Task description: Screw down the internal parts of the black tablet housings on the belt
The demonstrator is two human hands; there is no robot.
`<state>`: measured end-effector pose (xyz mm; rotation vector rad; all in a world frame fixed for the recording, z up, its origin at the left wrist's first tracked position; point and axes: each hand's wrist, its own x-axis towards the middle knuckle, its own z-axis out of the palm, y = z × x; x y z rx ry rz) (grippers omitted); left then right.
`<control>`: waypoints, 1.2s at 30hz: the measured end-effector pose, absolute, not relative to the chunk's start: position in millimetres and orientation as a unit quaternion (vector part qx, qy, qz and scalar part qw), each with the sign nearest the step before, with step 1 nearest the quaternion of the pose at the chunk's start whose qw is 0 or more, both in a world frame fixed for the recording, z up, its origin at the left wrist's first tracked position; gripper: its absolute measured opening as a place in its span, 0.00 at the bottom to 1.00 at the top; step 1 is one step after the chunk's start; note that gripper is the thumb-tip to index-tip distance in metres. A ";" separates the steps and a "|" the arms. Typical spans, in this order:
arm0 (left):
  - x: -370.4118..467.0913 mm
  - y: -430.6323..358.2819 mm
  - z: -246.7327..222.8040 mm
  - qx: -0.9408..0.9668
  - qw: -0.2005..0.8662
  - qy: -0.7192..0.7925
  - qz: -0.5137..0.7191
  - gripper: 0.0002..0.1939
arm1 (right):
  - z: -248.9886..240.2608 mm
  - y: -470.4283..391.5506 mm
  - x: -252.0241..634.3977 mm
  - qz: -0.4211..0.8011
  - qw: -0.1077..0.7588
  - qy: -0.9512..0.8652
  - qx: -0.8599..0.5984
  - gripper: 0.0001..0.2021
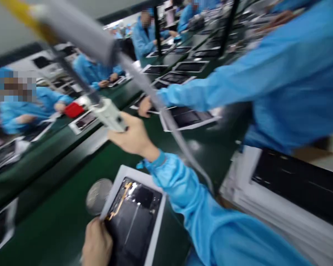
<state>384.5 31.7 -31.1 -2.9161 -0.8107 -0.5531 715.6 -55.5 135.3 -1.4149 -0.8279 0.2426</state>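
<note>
My right hand (134, 136), arm stretched forward, is closed around a pale, boxy handle-like fitting (111, 115) that joins a dark rod running up to the left. Motion blur hides its exact kind. Low in the view, my left hand (96, 242) is closed at the left edge of a white tray (121, 173). In that tray lies an opened tablet (135, 218), its dark inner parts and a gold-coloured flex strip showing. Beside the tray's upper left edge is a round, shiny dish (99, 195).
A grey hose (173, 127) crosses the middle of the view. Co-worker in blue (288, 70) reaches in from the right over trayed tablets (185, 117). A stack of white trays (244, 177) stands at right. Other workers sit across the green bench (58, 184).
</note>
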 end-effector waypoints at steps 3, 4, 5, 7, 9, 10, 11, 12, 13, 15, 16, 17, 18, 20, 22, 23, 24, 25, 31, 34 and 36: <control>389.9 11.7 -16.4 -0.942 0.039 -0.268 -0.197 0.09 | 121.4 -47.2 717.9 0.074 0.720 -0.369 -0.583 0.05; 388.0 7.0 -10.5 -0.941 0.040 -0.265 -0.205 0.10 | 117.2 -44.6 718.8 0.037 0.729 -0.363 -0.579 0.04; 384.1 2.9 -4.4 -0.941 0.042 -0.257 -0.216 0.10 | 113.4 -43.0 719.8 0.013 0.733 -0.359 -0.578 0.05; 372.8 -2.5 7.6 -0.946 0.036 -0.221 -0.235 0.12 | 107.1 -42.3 722.4 -0.015 0.735 -0.350 -0.581 0.06; 362.6 -1.8 17.1 -0.958 -0.016 -0.181 -0.221 0.13 | 102.1 -43.4 724.7 -0.039 0.734 -0.333 -0.591 0.06; 359.8 1.4 20.0 -0.964 -0.057 -0.165 -0.200 0.13 | 100.3 -43.8 724.9 -0.052 0.740 -0.325 -0.586 0.07; 358.8 6.4 21.3 -0.967 -0.102 -0.156 -0.172 0.12 | 99.1 -43.5 723.9 -0.063 0.750 -0.317 -0.577 0.07; 359.4 12.5 20.6 -0.969 -0.141 -0.150 -0.140 0.11 | 98.6 -42.7 721.4 -0.066 0.763 -0.311 -0.563 0.06; 361.2 19.0 18.0 -0.970 -0.159 -0.147 -0.112 0.10 | 98.7 -41.1 717.3 -0.066 0.776 -0.309 -0.546 0.07; 365.9 30.3 7.8 -0.976 -0.146 -0.146 -0.065 0.11 | 100.1 -36.7 704.1 -0.037 0.795 -0.314 -0.517 0.10; 368.1 33.7 1.4 -0.978 -0.135 -0.152 -0.048 0.11 | 100.6 -34.2 695.7 -0.013 0.800 -0.319 -0.508 0.11; 370.1 35.1 -5.0 -0.977 -0.130 -0.162 -0.038 0.11 | 100.4 -31.6 686.7 0.011 0.801 -0.323 -0.504 0.12; 371.7 34.7 -10.7 -0.976 -0.129 -0.174 -0.034 0.10 | 99.5 -29.0 677.7 0.033 0.797 -0.329 -0.505 0.13; 373.9 30.0 -18.6 -0.972 -0.116 -0.198 -0.048 0.09 | 94.8 -23.2 660.5 0.070 0.784 -0.343 -0.513 0.11; 374.8 24.3 -22.1 -0.973 -0.080 -0.208 -0.061 0.07 | 87.2 -16.4 645.4 0.124 0.767 -0.368 -0.511 0.08; 374.9 22.1 -23.1 -0.974 -0.061 -0.207 -0.066 0.07 | 82.7 -12.6 638.3 0.159 0.757 -0.382 -0.505 0.08; 374.9 20.6 -24.1 -0.976 -0.050 -0.202 -0.068 0.07 | 77.8 -8.8 631.2 0.196 0.746 -0.393 -0.500 0.08; 375.0 19.7 -25.4 -0.977 -0.048 -0.197 -0.069 0.06 | 72.7 -5.2 624.1 0.228 0.734 -0.403 -0.497 0.09; 381.0 17.0 -38.4 -0.962 -0.065 -0.223 -0.141 0.04 | 40.0 5.5 585.4 0.333 0.685 -0.409 -0.503 0.11; 383.7 15.9 -40.3 -0.956 -0.076 -0.224 -0.176 0.07 | 27.3 5.7 576.0 0.339 0.664 -0.423 -0.514 0.11; 383.7 16.6 -38.5 -0.956 -0.096 -0.213 -0.178 0.07 | 21.9 6.2 573.4 0.344 0.655 -0.439 -0.511 0.11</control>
